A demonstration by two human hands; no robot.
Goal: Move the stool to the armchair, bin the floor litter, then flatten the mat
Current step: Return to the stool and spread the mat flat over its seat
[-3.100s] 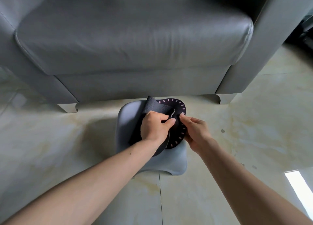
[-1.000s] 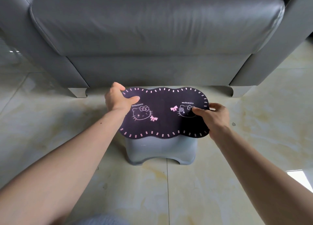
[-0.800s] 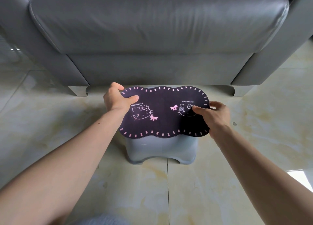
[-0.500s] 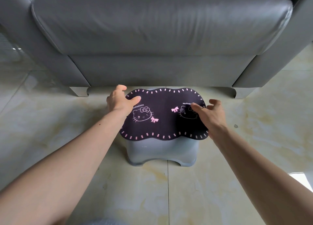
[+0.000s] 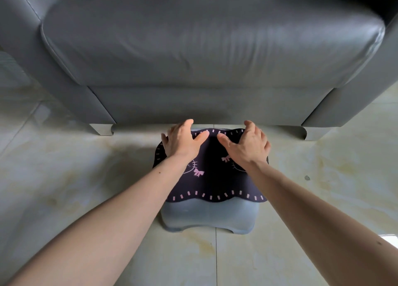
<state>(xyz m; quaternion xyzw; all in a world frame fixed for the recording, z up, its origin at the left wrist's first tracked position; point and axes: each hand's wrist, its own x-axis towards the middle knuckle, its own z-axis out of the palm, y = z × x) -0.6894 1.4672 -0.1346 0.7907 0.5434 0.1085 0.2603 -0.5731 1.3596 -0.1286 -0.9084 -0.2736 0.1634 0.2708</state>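
While both sets of fingers lie spread and nearly straight, gripping nothing, they press down on the far half of the mat. The left hand covers the 10 o'clock part of the mat; the right hand covers the 2 o'clock part, with the thumbs pointing toward each other near the middle. The right fingers curl slightly over the far edge; the left fingers reach to that edge as well.

The mat, dark with pink stitching marks and bow prints, lies on top of the grey stool, overhanging it a little at the sides. The stool stands on the tiled floor just in front of the armchair, at 12 o'clock from the person.

Step in hand, as judged: flattening the mat. Keep the palms flat and sweep outward from the centre toward 9 and 3 o'clock, then toward 6 o'clock, so no ripple is trapped. Press lightly enough that the mat does not slide off the stool. A small dark speck lies on the floor at 3 o'clock; whether it is litter cannot be told.
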